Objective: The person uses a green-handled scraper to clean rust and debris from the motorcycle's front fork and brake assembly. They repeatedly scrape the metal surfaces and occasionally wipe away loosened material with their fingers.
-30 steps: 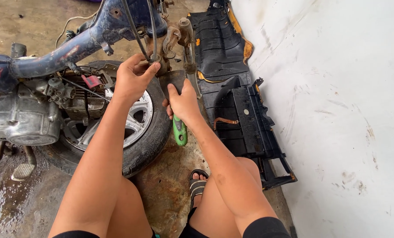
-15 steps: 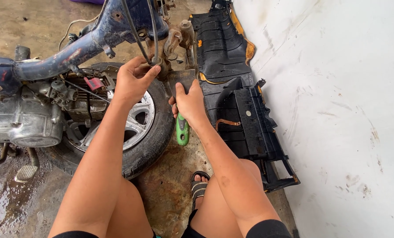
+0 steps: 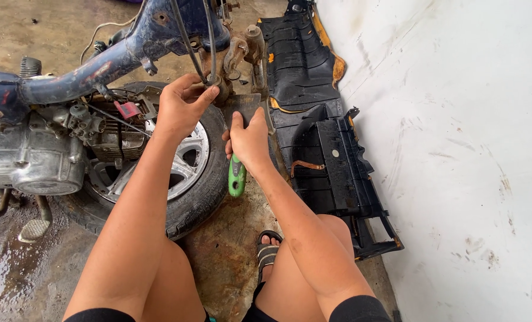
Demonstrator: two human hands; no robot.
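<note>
1 green-handled tool (image 3: 237,176) in right hand (image 3: 249,141) | 1 wheel (image 3: 182,173) | 2 cables (image 3: 196,36)

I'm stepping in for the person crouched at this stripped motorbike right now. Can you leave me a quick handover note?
Left hand: gripping a rusty fitting by the cables under the blue frame.
Right hand: closed on a green-handled tool, its metal end up near that fitting.
Wheel lies flat beside the engine; black plastic panels lie along the white wall.
Done: panels off.
Left: the fitting looks still attached.
</note>
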